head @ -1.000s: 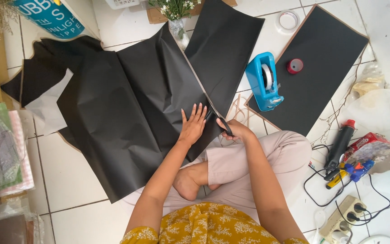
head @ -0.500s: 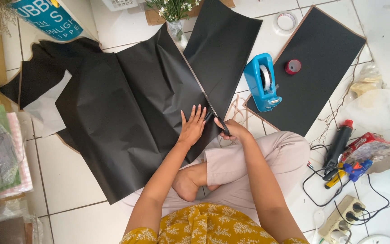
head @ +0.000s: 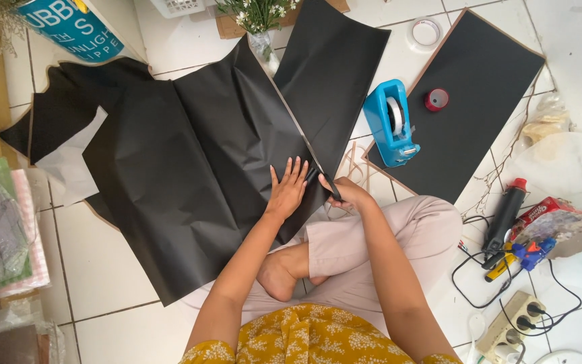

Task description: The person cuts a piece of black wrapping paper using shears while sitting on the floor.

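A large black paper sheet [head: 190, 175] lies spread on the white tiled floor in front of my crossed legs. My left hand [head: 287, 190] presses flat on its right edge, fingers spread. My right hand [head: 349, 195] is closed on black-handled scissors [head: 322, 178]. Their blades point up along a straight cut that splits the large sheet from a narrower black strip [head: 331, 74] on the right. The two hands are a few centimetres apart on either side of the cut.
A blue tape dispenser [head: 391, 121], a red tape roll [head: 436, 100] and a black board [head: 479, 87] lie to the right. A glue gun [head: 504, 216], cables and a power strip [head: 513, 323] are at the lower right. A flower vase [head: 263, 44] stands behind the paper.
Both hands stay at the cut line, with the left hand still flat on the sheet. Only the view has shifted slightly.
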